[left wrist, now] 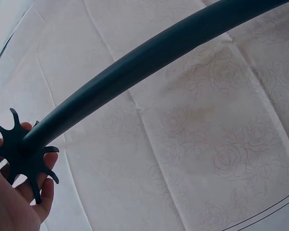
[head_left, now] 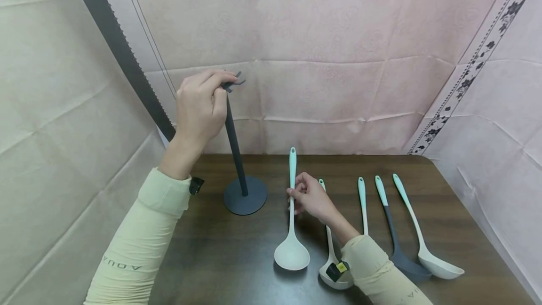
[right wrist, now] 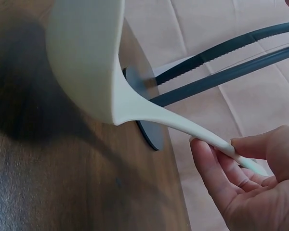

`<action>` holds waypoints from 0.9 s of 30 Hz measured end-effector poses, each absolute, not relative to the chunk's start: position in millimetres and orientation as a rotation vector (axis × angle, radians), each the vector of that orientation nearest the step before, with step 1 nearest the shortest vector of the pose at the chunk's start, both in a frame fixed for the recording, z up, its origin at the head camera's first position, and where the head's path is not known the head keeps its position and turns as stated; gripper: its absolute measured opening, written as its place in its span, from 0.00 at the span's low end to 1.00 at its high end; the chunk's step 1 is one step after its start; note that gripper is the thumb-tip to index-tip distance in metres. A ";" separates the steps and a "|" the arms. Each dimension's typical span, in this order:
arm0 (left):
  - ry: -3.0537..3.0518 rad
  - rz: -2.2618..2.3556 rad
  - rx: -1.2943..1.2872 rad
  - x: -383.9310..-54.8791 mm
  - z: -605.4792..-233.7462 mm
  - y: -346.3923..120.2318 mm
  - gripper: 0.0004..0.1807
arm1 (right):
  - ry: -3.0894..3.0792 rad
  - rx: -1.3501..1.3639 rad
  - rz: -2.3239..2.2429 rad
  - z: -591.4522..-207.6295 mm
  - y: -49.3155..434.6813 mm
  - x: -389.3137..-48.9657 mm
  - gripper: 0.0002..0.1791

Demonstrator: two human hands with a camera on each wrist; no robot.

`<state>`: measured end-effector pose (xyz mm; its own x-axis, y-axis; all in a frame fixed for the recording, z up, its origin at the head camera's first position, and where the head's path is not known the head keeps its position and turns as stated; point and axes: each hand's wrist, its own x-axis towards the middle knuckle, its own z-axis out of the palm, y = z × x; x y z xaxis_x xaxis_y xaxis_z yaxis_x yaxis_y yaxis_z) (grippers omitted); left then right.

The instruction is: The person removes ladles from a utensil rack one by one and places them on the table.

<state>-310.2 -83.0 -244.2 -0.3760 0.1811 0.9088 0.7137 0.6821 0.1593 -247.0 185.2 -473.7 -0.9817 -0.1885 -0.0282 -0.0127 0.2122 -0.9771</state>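
Observation:
At the top of a dark utensil stand [head_left: 235,145], my left hand [head_left: 201,107] grips its hooked head. In the left wrist view the fingers curl around the head [left wrist: 24,151], between several curved hooks. My right hand [head_left: 313,199] pinches a ladle [head_left: 292,253] by its handle, thumb against fingers, near where white meets mint green. The ladle's bowl hangs lowermost, its handle end pointing toward the back wall. In the right wrist view the ladle bowl [right wrist: 84,53] is raised above the table and casts a shadow. The stand's round base [head_left: 245,196] rests on the table left of the ladle.
Right of the ladle lie a white utensil [head_left: 330,248] partly under my right wrist, a mint handle [head_left: 362,196] whose lower end my sleeve hides, a dark grey utensil [head_left: 394,234] and a white spoon [head_left: 440,267]. Cloth [head_left: 317,93] hangs behind the wooden table [head_left: 203,248].

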 end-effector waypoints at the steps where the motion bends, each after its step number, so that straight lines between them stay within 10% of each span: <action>1: -1.906 -0.678 -0.700 -310.3 -244.1 -83.2 0.27 | 2.331 -0.199 -1.876 -473.2 185.2 -247.3 0.15; 27: -1.912 -0.648 -0.704 -310.3 -244.9 -84.2 0.27 | 2.288 -0.163 -1.640 -493.5 197.4 -256.8 0.14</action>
